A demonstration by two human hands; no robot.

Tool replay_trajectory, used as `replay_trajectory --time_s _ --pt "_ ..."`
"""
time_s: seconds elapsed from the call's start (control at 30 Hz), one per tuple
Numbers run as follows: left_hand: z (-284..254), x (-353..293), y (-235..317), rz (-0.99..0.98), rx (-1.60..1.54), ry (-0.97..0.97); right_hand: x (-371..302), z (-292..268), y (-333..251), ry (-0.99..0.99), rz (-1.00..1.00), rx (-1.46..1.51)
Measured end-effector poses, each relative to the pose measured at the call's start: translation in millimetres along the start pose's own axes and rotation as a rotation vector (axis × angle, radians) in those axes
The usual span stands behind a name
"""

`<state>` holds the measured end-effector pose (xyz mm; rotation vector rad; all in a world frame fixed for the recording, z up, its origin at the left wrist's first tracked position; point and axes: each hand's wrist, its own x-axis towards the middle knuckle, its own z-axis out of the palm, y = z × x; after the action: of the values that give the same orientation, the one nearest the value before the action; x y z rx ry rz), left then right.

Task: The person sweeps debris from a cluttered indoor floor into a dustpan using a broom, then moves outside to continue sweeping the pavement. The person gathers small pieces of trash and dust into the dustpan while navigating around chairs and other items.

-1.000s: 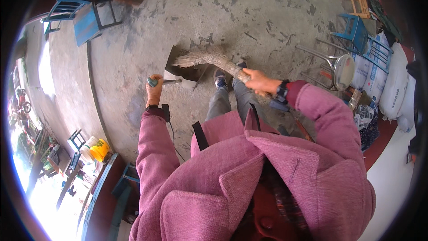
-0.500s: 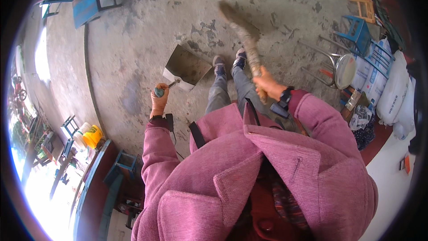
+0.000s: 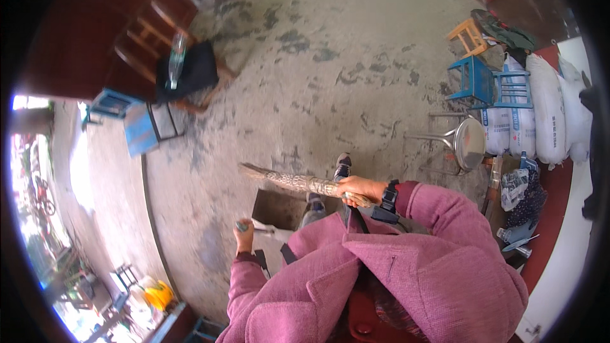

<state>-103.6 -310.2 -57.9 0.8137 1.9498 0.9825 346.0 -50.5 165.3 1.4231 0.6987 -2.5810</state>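
Note:
My right hand (image 3: 363,189) is closed around the handle end of a short hand broom (image 3: 293,181) wrapped in patterned material. The broom points left, and its worn tip lies across the picture just past the far edge of a metal dustpan (image 3: 278,208). I cannot tell whether the tip touches the floor. To the left, my left hand (image 3: 243,237) grips the end of the dustpan's handle. The pan is in front of my legs, its inside brownish, and the broom crosses above its far side. One shoe (image 3: 343,164) shows beyond the broom; the other is partly hidden.
A metal round-seat stool (image 3: 469,144), a blue stool (image 3: 471,81) and white sacks (image 3: 549,108) line the right. At the far left, a wooden chair (image 3: 190,71) holds a clear bottle (image 3: 176,60), near a blue stool (image 3: 141,130). The concrete floor (image 3: 305,95) has dark patches.
The broom has swung from pointing away from me to pointing left over the dustpan. One foot is now farther forward. My view has shifted, bringing the chair with the bottle in.

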Motion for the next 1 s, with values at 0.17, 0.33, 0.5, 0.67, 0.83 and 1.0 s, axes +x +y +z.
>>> replay_trajectory --time_s 0.17,0.33,0.5,0.67,0.83,1.0 --pt "36 49 103 -0.055 0.081 -0.022 -35 -94 -43 0.199 -0.191 0.2" --pt "92 105 191 0.055 0.182 -0.041 -56 -193 -66 0.41 -0.338 0.526" --pt "148 187 269 0.12 0.106 -0.029 -71 -301 -96 0.483 -0.441 1.041" --pt "204 256 352 0.118 0.073 -0.026 -72 -418 -118 0.556 -0.576 1.415" --pt "274 343 428 0.162 0.069 -0.072 -54 -526 -114 0.592 -0.79 1.653" --pt "354 439 487 0.177 0.067 -0.147 -43 -609 -148 0.572 -0.814 1.447"
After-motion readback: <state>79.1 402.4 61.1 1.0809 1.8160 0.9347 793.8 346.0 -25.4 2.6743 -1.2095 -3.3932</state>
